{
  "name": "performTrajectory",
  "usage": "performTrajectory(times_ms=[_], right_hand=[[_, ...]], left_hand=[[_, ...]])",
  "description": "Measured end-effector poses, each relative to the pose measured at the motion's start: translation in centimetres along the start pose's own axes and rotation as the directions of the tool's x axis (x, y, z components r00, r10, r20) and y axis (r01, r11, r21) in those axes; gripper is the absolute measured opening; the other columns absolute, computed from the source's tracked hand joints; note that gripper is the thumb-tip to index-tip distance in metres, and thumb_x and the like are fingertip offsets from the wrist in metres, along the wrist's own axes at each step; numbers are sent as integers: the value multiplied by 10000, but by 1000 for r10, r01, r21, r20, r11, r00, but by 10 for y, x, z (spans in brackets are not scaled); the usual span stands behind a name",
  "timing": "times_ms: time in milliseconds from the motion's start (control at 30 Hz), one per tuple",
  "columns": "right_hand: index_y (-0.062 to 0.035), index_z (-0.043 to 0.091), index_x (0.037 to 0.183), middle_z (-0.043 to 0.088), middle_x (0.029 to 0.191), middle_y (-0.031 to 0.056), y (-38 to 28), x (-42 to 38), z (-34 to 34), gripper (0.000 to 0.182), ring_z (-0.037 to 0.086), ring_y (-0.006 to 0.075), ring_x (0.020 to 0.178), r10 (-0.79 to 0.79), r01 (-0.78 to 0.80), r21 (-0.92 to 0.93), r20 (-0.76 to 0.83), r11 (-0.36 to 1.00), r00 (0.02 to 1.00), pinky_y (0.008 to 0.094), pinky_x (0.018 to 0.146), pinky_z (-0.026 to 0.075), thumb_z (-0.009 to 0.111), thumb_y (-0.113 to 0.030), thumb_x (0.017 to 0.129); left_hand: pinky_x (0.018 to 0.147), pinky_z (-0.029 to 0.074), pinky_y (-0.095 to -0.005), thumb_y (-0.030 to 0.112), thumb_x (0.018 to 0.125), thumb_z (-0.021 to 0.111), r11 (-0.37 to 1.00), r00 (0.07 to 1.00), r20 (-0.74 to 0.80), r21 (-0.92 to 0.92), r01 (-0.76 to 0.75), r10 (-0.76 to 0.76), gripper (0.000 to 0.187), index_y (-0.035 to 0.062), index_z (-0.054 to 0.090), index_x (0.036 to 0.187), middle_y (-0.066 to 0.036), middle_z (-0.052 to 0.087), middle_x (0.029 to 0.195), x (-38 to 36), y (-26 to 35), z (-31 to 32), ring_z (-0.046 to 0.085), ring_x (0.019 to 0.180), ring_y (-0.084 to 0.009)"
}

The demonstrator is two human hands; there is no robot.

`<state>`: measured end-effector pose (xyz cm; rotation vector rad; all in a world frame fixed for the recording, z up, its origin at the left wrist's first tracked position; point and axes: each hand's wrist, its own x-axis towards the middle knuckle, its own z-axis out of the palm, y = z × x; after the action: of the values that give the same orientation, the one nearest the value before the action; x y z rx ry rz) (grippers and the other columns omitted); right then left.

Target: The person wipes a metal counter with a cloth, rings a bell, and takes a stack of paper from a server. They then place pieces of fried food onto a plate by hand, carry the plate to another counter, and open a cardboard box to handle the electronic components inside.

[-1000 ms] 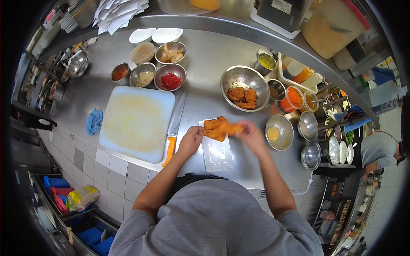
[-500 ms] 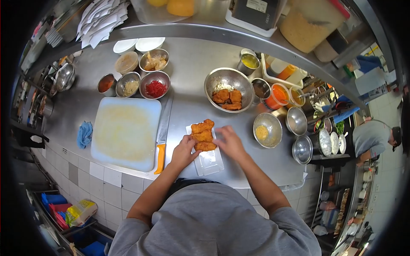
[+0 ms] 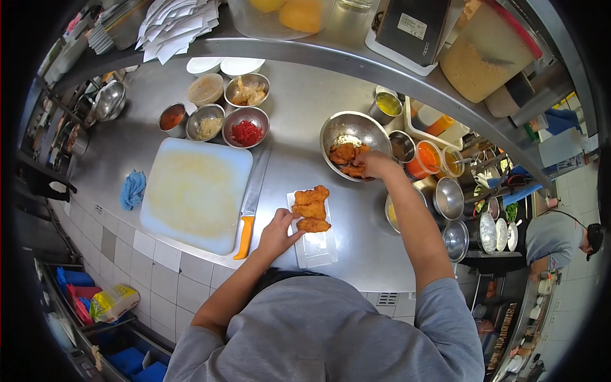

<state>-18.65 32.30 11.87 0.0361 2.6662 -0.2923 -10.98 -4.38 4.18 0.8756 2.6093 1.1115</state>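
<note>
Fried pieces [image 3: 310, 210] lie in a row on a white rectangular tray [image 3: 317, 251] at the counter's front. My left hand [image 3: 278, 232] is at the tray's left side, thumb and forefinger apart, fingertips close to the pieces. My right hand [image 3: 375, 165] reaches into the large perforated metal bowl [image 3: 331, 130], its fingers on the fried pieces [image 3: 344, 153] there. Those fingertips are partly hidden, so whether they grip a piece is unclear. Left of the tray are a knife with an orange handle [image 3: 244, 237] and a pale cutting board [image 3: 194, 194].
Small bowls with red shreds [image 3: 246, 133] and other foods stand behind the board. A blue cloth [image 3: 133, 190] lies at left. Sauce containers [image 3: 424, 159] and metal bowls [image 3: 449, 198] line the right. A shelf [image 3: 273, 49] overhangs the back. Another person [image 3: 554, 239] is at far right.
My right hand has moved from the tray up and right into the large bowl. My left hand remains beside the tray. The view has shifted slightly.
</note>
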Motion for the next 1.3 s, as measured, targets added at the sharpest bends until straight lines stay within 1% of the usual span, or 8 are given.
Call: performTrajectory(times_ms=[233, 333, 600, 667, 800, 1067, 1200, 1300], right_hand=[[-61, 648, 1160, 694, 1036, 154, 24, 7, 22, 308, 663, 307, 936, -29, 87, 208, -268, 974, 963, 376, 837, 520, 576, -139, 872], [-4, 649, 1106, 697, 950, 140, 27, 8, 32, 253, 650, 232, 839, 160, 127, 655, -360, 745, 919, 342, 779, 512, 576, -155, 916], [-15, 640, 1115, 685, 1006, 191, 7, 3, 50, 470, 669, 318, 918, 62, 66, 285, -417, 956, 907, 378, 820, 519, 784, -329, 795], [-24, 630, 1123, 685, 1014, 196, -12, 1, 43, 495, 670, 341, 955, 278, -224, 177, -395, 958, 876, 399, 822, 524, 816, -288, 748], [-35, 623, 1108, 684, 1032, 197, -22, 5, 44, 465, 662, 360, 989, 302, -234, 212, -392, 949, 869, 414, 824, 523, 821, -232, 736], [-34, 636, 1008, 678, 897, 129, -61, -77, 42, 274, 659, 260, 815, 308, 180, 655, -557, 734, 771, 355, 761, 521, 759, -108, 775], [-40, 636, 974, 665, 884, 120, -106, -116, 94, 229, 656, 264, 841, -65, 268, 582, -345, 768, 936, 368, 763, 515, 735, -69, 770], [-43, 623, 950, 651, 899, 131, -130, -117, 139, 221, 646, 299, 861, -142, 285, 470, -316, 836, 938, 391, 773, 512, 736, -84, 764]], left_hand=[[745, 540, -391, 257, 797, 776, 999, 999, -19, -16, -29, 28, 449, 102, 589, 1175, -108, 549, 1097, 0, -6, 7, 632, 893, -303], [746, 538, -390, 252, 803, 772, 999, 999, -12, -23, -34, 33, 447, 104, 585, 1181, -103, 548, 1094, -1, -5, 6, 631, 896, -301], [757, 533, -391, 237, 823, 750, 998, 999, 4, -52, -37, 38, 426, 103, 582, 1191, -103, 548, 1099, -3, -8, 9, 627, 919, -303], [763, 531, -390, 233, 824, 746, 998, 999, -2, -53, -39, 39, 426, 101, 581, 1194, -104, 549, 1100, -3, -6, 7, 626, 921, -305], [773, 527, -385, 225, 826, 740, 998, 999, -18, -49, -29, 28, 426, 94, 582, 1200, -109, 549, 1100, -4, -12, 2, 623, 929, -304], [783, 526, -394, 272, 784, 790, 996, 998, -39, -68, -54, 51, 501, 105, 580, 1207, -107, 550, 1101, -8, -20, -5, 618, 949, -303], [787, 526, -392, 315, 720, 844, 978, 990, -12, -153, -139, 139, 590, 108, 576, 1203, -100, 550, 1114, -8, -16, -1, 622, 970, -299], [789, 527, -392, 310, 710, 850, 969, 980, 24, -159, -189, 195, 563, 108, 575, 1158, -95, 546, 1124, -8, -13, 3, 621, 986, -301]])
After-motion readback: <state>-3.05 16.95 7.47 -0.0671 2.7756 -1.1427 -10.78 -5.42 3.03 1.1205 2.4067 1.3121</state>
